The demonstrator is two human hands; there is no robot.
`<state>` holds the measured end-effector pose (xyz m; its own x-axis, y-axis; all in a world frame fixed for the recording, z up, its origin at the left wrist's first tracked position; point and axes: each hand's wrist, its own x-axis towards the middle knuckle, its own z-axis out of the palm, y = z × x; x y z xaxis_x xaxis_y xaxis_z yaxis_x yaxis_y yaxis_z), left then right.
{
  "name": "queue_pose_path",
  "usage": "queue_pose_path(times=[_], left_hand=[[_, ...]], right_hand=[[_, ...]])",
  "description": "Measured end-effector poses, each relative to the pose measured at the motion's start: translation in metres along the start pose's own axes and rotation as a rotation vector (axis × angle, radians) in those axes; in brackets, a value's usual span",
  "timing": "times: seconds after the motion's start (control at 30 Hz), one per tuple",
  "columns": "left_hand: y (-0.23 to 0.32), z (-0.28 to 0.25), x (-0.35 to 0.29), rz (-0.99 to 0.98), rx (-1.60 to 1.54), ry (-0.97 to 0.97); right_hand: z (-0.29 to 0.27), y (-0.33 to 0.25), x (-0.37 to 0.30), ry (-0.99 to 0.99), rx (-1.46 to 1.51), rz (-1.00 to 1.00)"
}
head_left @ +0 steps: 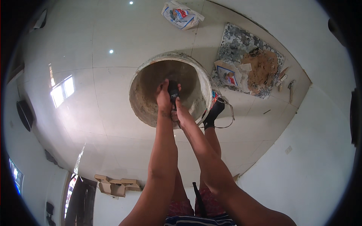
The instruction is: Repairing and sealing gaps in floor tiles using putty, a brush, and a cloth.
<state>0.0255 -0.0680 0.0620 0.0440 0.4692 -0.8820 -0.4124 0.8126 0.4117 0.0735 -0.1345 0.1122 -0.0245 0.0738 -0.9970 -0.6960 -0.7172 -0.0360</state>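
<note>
A large bucket [206, 94], crusted with grey residue, stands on the tiled floor with its mouth toward me. Both my hands grip a dark, black-bodied power tool [173, 90] over the bucket's opening. My left hand [164, 98] is wrapped round its body from the left. Nearer to me, my right hand [180, 113] closes round its rear part. The tool's working end is hidden, and its exact kind does not show. The bucket's wire handle [232, 116] hangs out to the right, next to my dark-shod foot [215, 113].
At the right lies a mottled grey board [235, 41] bearing a brown sandy heap [264, 67] and a torn bag [228, 75]. A hammer-like tool [291, 90] rests beside it. Another printed bag [182, 16] stands farther off. Open cardboard boxes [117, 187] sit behind at lower left.
</note>
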Motion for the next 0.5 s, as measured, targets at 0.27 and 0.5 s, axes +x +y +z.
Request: queue_pose_path(times=[0.27, 0.5], left_hand=[[0.009, 0.011, 0.018, -0.125, -0.373, -0.001], [0.007, 0.006, 0.018, -0.195, -0.325, -0.207]], right_hand=[[-0.011, -0.022, 0.007, -0.247, 0.07, 0.011], [-0.024, -0.025, 0.002, -0.398, 0.219, -0.02]])
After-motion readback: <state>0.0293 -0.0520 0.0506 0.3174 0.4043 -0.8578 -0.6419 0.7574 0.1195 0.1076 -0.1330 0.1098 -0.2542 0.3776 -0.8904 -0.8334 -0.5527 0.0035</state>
